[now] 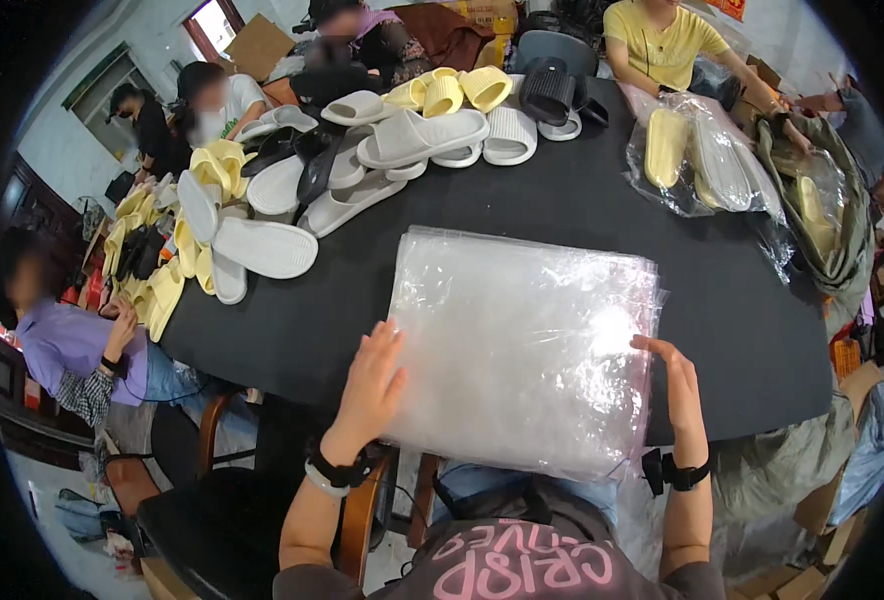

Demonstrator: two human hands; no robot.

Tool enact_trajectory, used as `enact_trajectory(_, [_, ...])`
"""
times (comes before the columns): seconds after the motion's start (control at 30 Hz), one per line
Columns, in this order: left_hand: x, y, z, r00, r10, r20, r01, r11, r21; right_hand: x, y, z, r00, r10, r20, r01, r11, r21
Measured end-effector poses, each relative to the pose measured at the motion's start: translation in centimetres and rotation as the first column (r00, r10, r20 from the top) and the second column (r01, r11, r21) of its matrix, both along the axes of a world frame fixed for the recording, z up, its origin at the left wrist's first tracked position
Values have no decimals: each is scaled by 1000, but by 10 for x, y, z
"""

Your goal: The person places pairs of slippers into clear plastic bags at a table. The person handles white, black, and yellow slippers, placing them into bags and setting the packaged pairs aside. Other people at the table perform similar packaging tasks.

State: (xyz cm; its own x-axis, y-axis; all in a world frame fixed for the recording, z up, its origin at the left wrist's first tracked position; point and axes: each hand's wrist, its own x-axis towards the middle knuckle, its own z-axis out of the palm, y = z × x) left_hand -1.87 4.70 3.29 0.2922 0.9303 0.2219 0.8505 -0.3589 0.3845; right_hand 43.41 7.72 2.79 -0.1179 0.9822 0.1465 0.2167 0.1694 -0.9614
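A stack of clear plastic bags (pixel 507 350) lies flat on the black table in front of me, shiny and slightly uneven at its edges. My left hand (pixel 370 385) rests against the stack's left edge with its fingers stretched out and the thumb apart. At the right edge, my right hand (pixel 677 385) is open too, its fingers bent inward and a fingertip touching the top bag. Neither hand grips anything. A dark band sits on each of my wrists.
Grey, yellow and black slides (pixel 422 140) are heaped along the table's far left side. Bagged slides (pixel 707 155) lie at the far right, beside an open sack (pixel 827 200). Several people sit round the black table (pixel 752 350). A wooden-armed chair (pixel 357 500) stands near my left arm.
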Motion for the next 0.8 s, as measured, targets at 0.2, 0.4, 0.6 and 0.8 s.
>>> enact_trajectory(0.2, [23,-20,-29,993,35,-109,-38,999,-24,-11,7,-6,996,77,51,-60,960,-273])
enact_trajectory(0.4, [27,-23,-47,987,77,-140,-66,995,78,-2,24,96,612,-174,771,127,984,121])
enact_trajectory(0.6, [27,-24,-51,986,98,-137,-85,991,99,-117,96,167,620,191,761,-555,792,253])
enact_trajectory(0.8, [28,-22,-56,991,87,-103,-72,987,141,-247,182,86,519,352,779,-636,768,77])
